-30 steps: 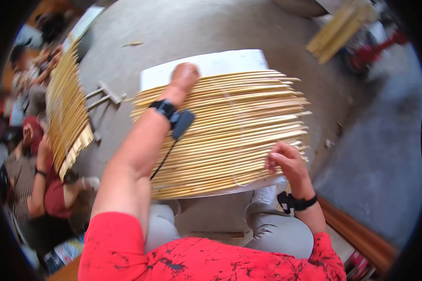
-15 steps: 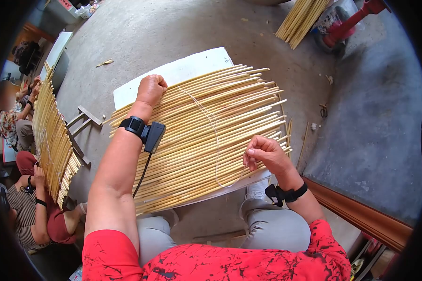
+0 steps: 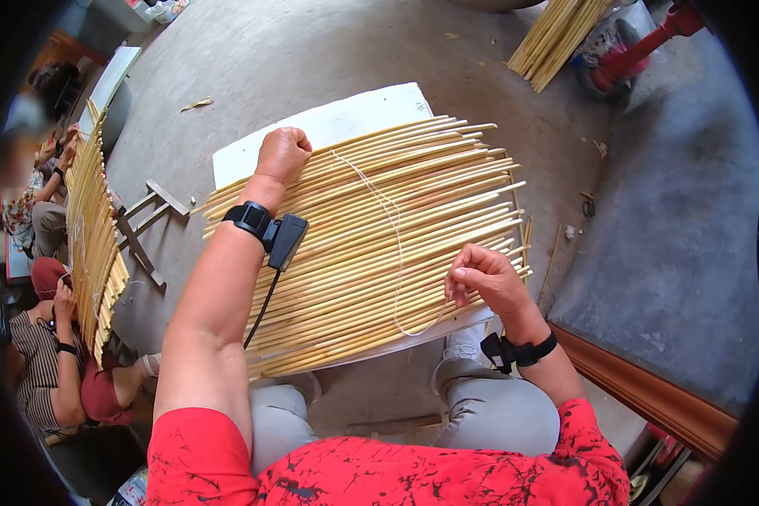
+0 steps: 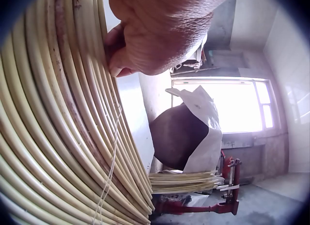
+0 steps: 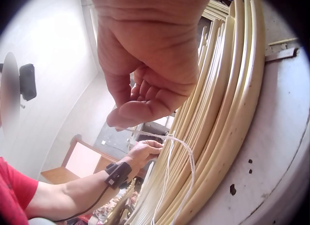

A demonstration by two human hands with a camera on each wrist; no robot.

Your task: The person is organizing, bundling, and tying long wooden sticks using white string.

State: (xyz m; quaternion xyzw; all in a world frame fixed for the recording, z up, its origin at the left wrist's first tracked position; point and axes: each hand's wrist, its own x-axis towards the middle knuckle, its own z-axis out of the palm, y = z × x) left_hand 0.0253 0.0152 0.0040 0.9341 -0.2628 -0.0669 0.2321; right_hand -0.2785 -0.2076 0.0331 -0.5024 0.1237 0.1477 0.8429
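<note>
My left hand (image 3: pixel 282 156) is at the far edge of a mat of pale yellow stalks (image 3: pixel 371 244). In the left wrist view its thumb and fingers pinch the outermost stalk (image 4: pixel 116 92). My right hand (image 3: pixel 491 278) hovers over the near right part of the mat. Its thumb and index fingertip pinch a white thread (image 5: pixel 186 150), which hangs in a loop from them in the right wrist view. Across the stalks the thread curves from the far edge to the near edge. Beneath the mat lies a white board (image 3: pixel 337 118).
A wooden ledge (image 3: pixel 641 388) runs along the right. A bundle of stalks (image 3: pixel 557 38) and a red metal stand (image 3: pixel 641 59) are at the back right. At the left, two people work at another stalk mat (image 3: pixel 91 228) beside a wooden trestle (image 3: pixel 152 211).
My left hand has drawn back slightly from over the white board to the mat's far edge. My right hand stays near the same spot with the thread. The head view has shifted.
</note>
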